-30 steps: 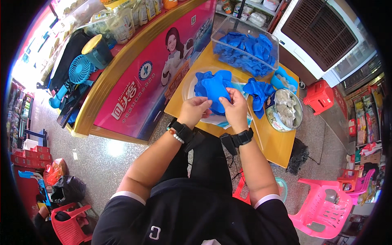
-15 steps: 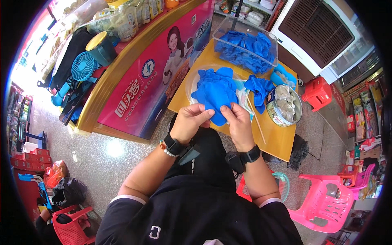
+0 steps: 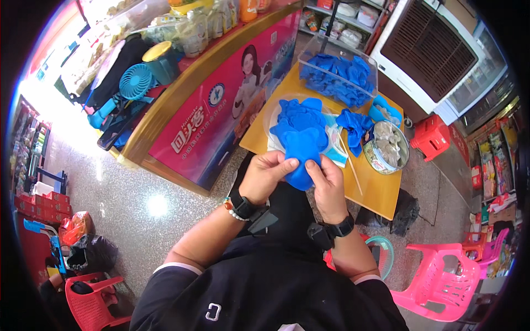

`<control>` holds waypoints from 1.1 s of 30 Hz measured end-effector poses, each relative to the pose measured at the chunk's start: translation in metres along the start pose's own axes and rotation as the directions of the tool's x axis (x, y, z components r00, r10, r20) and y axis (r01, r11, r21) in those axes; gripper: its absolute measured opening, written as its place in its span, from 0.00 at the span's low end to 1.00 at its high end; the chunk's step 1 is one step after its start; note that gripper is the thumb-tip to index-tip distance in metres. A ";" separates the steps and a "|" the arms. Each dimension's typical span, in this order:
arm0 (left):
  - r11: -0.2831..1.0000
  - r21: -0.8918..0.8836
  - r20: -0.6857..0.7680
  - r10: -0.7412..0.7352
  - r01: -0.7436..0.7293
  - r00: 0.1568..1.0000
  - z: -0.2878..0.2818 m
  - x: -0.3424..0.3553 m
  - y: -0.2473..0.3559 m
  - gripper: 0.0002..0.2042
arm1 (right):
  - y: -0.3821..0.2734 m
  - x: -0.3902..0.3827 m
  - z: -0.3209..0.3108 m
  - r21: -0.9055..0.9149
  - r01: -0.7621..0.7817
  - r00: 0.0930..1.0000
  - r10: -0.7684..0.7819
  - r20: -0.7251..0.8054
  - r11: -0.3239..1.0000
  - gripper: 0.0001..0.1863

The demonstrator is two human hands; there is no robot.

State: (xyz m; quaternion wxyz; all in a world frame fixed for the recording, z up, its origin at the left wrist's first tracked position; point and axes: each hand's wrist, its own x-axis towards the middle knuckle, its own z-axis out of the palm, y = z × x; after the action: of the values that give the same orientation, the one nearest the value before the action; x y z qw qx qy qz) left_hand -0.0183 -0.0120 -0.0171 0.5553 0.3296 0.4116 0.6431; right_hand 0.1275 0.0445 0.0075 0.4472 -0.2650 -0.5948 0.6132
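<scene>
Two hands are pinching one blue piece (image 3: 302, 157) between them, just in front of the near edge of the yellow table (image 3: 381, 193). The fingers of the left hand (image 3: 266, 175) are closing on its edge at about 9 o'clock, thumb on top; the fingers of the right hand (image 3: 327, 179) are gripping at about 4 o'clock. The piece looks soft and rubbery to me, perhaps a glove or a folded sheet; I cannot tell which.

I am judging that the step is to separate or shape this one piece. To do it well I am keeping the grip near the rim, pulling gently and evenly with both hands, so the thin material is not tearing.

Going outward, at 12 o'clock from the hands a pile of similar blue pieces (image 3: 298, 118) is lying on a white plate (image 3: 270, 110). At 1 o'clock a round metal bowl (image 3: 386, 148) is standing, with a thin stick (image 3: 349, 171) lying beside it. Farther, at 12 o'clock, a clear plastic box (image 3: 338, 71) is holding more blue pieces. I am watching my elbows, so that the plate is not getting pushed.
</scene>
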 end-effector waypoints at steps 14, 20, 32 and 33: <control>0.994 0.067 0.097 -0.089 0.083 0.991 0.015 -0.032 -0.016 0.06 | 0.009 -0.036 -0.022 -0.264 0.030 0.999 -0.037 -0.024 0.964 0.17; 0.998 -0.063 0.081 0.014 -0.009 0.997 0.021 -0.025 -0.025 0.09 | 0.007 -0.037 -0.016 -0.052 -0.032 0.992 0.026 -0.125 0.998 0.12; 0.988 -0.075 0.088 -0.130 0.137 0.988 0.028 -0.027 -0.015 0.07 | 0.010 -0.041 -0.029 -0.378 0.098 0.992 -0.123 -0.041 0.921 0.14; 0.997 -0.008 0.101 -0.072 0.073 0.992 0.023 -0.024 -0.024 0.07 | 0.009 -0.041 -0.029 -0.414 0.102 0.991 -0.129 -0.036 0.905 0.14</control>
State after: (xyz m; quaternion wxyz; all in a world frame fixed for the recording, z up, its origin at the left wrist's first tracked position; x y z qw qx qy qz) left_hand 0.0161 -0.0311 -0.0275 0.6003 0.3431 0.3911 0.6075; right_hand 0.1692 0.0247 -0.0140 0.4355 -0.3366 -0.7106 0.4384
